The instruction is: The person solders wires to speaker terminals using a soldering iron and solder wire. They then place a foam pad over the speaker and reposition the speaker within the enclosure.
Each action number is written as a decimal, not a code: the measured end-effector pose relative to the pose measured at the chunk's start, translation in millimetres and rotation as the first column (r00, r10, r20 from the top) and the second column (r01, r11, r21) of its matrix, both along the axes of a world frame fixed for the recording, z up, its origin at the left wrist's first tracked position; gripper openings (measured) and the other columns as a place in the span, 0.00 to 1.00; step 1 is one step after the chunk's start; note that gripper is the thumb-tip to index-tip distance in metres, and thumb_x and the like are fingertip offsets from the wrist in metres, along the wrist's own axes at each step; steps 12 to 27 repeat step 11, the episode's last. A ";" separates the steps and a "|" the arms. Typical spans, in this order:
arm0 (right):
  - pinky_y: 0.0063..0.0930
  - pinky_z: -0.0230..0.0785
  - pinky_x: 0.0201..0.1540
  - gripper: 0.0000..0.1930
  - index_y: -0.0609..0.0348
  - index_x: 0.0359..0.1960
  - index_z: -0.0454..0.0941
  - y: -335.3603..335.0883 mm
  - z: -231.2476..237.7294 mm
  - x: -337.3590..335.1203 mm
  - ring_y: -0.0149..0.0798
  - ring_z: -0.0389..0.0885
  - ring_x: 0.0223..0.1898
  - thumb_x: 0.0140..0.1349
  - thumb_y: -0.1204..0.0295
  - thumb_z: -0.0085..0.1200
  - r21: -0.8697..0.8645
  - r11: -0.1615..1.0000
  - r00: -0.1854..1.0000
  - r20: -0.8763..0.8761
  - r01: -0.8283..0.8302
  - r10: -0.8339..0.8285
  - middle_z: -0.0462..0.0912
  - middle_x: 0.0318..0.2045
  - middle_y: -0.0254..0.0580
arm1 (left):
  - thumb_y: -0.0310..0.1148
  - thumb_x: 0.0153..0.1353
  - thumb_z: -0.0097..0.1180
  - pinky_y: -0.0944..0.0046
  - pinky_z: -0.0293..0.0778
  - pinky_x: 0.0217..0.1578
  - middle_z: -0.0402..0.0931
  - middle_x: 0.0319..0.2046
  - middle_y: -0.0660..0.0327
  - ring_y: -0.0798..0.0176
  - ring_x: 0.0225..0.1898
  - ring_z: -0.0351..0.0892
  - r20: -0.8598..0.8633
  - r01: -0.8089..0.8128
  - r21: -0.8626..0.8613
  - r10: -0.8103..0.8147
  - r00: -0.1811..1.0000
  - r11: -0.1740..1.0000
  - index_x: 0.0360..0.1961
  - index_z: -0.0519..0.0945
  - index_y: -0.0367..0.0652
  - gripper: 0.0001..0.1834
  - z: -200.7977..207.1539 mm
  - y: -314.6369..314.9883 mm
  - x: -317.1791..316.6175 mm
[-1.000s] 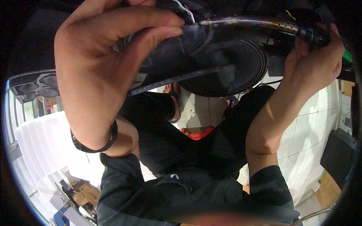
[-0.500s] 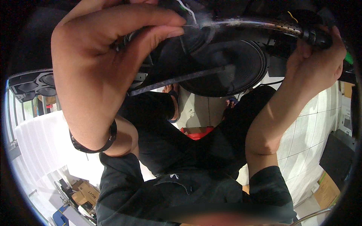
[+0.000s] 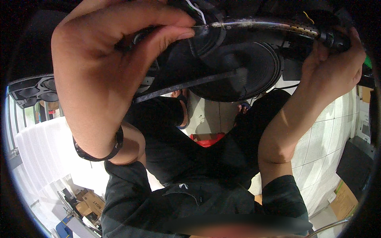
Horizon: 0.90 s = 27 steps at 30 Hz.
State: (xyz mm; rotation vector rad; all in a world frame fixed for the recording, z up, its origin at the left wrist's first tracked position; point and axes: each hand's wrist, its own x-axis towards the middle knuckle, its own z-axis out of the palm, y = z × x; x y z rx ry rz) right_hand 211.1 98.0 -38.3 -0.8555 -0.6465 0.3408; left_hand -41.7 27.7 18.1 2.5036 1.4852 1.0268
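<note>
My left hand (image 3: 103,59) reaches in from the left with thumb and forefinger pinched on a thin strand of solder wire (image 3: 199,26). Its end meets the tip of a soldering iron (image 3: 274,26), which lies nearly level. The iron's dark handle is gripped by my right hand (image 3: 333,71) at the upper right. A white wire (image 3: 202,16) comes down from above to the spot where solder and tip meet; the joint itself is too small to make out. Below the iron is a large black round speaker (image 3: 260,79).
A dark straight bar (image 3: 174,89) crosses in front of the speaker. Between my legs sits a red object (image 3: 208,139) on the tiled floor (image 3: 323,139). Cardboard boxes (image 3: 93,203) and a white cloth (image 3: 41,146) are at the left, a dark box (image 3: 356,166) at the right.
Whitish haze around the iron's tip has thinned, so the tip shows more plainly. Both hands have hardly moved.
</note>
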 end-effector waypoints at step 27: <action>0.22 0.60 0.14 0.12 0.72 0.33 0.80 1.1 -1.2 5.4 0.36 0.71 0.12 0.63 0.71 0.55 0.015 1.000 0.999 -0.031 -0.015 0.015 0.82 0.24 0.49 | 0.13 0.54 0.64 0.72 0.71 0.44 0.78 0.38 0.60 0.66 0.42 0.78 -0.095 0.055 -0.070 -0.062 0.994 0.996 0.40 0.88 0.36 0.14 17.1 -5.5 -4.7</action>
